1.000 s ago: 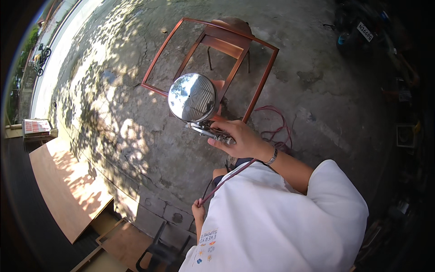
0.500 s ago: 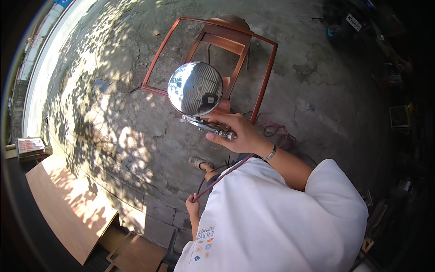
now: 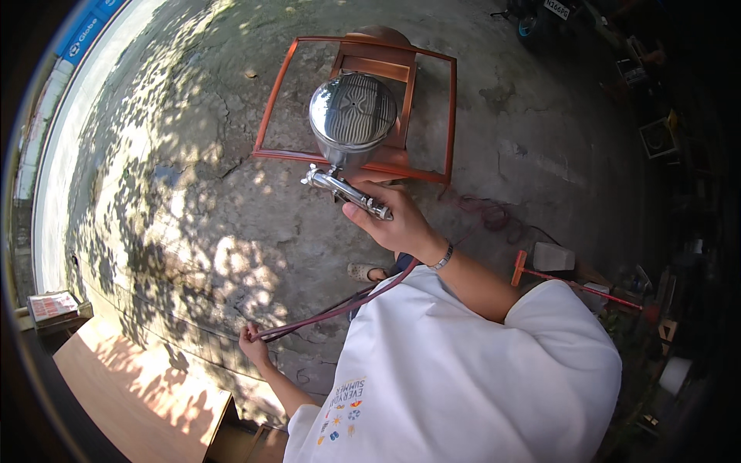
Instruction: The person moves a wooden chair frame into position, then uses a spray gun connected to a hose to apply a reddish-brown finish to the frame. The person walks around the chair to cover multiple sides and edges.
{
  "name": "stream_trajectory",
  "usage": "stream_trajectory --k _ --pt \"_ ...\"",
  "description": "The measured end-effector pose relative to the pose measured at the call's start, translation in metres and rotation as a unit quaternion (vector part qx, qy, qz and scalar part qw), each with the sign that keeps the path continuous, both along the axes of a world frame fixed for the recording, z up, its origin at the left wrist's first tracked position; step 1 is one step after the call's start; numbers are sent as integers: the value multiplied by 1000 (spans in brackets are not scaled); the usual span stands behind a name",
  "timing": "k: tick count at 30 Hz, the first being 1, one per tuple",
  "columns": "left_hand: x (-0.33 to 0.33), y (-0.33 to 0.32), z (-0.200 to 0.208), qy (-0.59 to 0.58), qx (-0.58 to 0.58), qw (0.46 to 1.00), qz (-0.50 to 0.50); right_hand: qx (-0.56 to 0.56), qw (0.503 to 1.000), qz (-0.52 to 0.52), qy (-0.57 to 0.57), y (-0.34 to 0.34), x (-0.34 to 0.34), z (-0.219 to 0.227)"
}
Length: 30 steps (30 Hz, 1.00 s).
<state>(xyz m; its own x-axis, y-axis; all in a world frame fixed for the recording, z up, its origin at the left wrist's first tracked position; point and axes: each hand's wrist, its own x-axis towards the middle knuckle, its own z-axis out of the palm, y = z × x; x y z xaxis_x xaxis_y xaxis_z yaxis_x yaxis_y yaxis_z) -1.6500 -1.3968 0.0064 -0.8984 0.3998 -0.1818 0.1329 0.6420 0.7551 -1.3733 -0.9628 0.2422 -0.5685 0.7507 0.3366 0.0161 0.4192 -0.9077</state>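
Observation:
My right hand is wrapped round the handle of a chrome spray gun, whose nozzle end points left. A shiny round metal cup sits on top of the gun. My left hand, off to the lower left, is closed on a dark red air hose that stretches across in front of my shirt. Beyond the gun, a reddish-brown wooden frame rests on a wooden chair; the cup hides part of both.
Loops of hose lie on the concrete floor to the right. Near them are a grey block and a red-handled tool. A plywood board is at lower left. A motorcycle stands at the far right.
My left hand has swung out to the left, drawing the hose with it. The spray gun has tipped and shifted, so more of its body shows. My view has turned slightly.

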Motion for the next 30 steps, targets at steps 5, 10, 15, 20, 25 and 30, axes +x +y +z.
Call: stream_trajectory --k 5,10,15,20,25,30 --pt "-89 4 101 128 102 986 23 -56 997 53 20 -35 -34 9" --pt "-45 40 96 52 12 996 -66 -23 999 22 13 -27 -45 0" --pt "15 29 32 9 -10 995 -101 0 998 43 -38 -34 -36 13" --pt "73 38 -6 -37 1 994 -101 20 997 49 -54 -28 -45 2" --pt "73 26 -37 -59 -12 993 -98 31 995 43 -86 -17 -27 8" --pt "66 47 -33 -72 -11 993 -96 34 996 25 -77 -7 -33 -13"
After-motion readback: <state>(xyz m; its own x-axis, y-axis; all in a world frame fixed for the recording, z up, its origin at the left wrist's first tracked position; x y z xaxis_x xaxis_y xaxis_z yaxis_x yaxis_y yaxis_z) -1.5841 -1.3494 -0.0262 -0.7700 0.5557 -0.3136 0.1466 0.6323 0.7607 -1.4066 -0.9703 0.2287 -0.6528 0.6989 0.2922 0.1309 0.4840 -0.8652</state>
